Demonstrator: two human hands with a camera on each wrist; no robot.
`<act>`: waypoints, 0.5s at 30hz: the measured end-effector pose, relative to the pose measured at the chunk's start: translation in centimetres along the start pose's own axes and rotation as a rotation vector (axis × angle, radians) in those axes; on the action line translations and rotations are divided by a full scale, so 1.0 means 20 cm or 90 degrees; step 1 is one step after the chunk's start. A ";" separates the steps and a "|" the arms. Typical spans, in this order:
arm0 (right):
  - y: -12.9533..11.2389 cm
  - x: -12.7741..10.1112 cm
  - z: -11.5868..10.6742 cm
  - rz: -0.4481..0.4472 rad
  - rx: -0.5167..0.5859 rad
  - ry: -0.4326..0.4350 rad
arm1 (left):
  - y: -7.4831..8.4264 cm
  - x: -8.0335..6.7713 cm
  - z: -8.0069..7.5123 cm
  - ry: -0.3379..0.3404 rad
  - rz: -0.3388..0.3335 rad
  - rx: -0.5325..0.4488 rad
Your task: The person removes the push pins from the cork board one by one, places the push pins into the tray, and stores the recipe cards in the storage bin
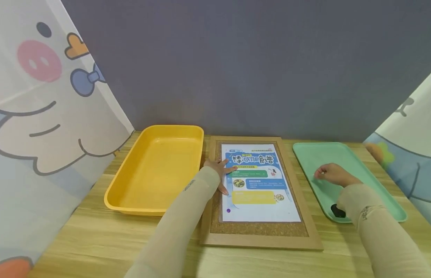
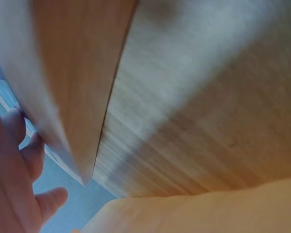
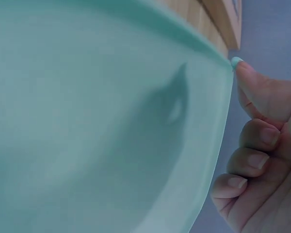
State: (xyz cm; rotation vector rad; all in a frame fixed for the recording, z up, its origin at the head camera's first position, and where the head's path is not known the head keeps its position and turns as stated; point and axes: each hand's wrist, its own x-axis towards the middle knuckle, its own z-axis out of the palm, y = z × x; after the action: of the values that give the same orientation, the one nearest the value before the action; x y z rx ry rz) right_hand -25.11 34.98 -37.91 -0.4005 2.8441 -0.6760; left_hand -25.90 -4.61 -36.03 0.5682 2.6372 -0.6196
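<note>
A rectangular cork board (image 1: 260, 228) with a plain wooden frame is laid flat at the middle of the wood-grain desk (image 1: 97, 239). A glossy blue-and-white sheet (image 1: 258, 185) is spread on the cork; large white Chinese headline characters are printed on it, the smaller print being too small to read. The sheet's left edge is pressed by the left hand (image 1: 220, 172), its fingers spread flat. The right hand (image 1: 335, 174) is held over a smooth mint tray (image 1: 382, 185), fingers curled; whether anything is pinched cannot be told. A deep yellow tray (image 1: 154, 170) is set to the left.
</note>
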 end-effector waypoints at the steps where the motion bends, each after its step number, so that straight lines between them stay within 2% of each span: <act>1: 0.01 -0.01 0.00 0.000 0.001 -0.003 | 0.00 0.00 0.00 0.001 -0.001 0.000; 8: 0.08 -0.06 -0.01 0.026 -0.004 -0.013 | 0.00 -0.01 0.01 -0.003 -0.004 0.005; 15: 0.12 -0.10 -0.03 0.026 -0.021 -0.007 | 0.00 -0.02 -0.01 -0.007 -0.005 0.007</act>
State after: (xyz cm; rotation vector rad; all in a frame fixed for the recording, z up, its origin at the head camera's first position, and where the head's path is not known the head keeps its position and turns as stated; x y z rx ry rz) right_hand -23.88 37.91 -38.29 -0.3485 2.8484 -0.6179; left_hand -25.59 -4.58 -35.81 0.5553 2.6281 -0.6386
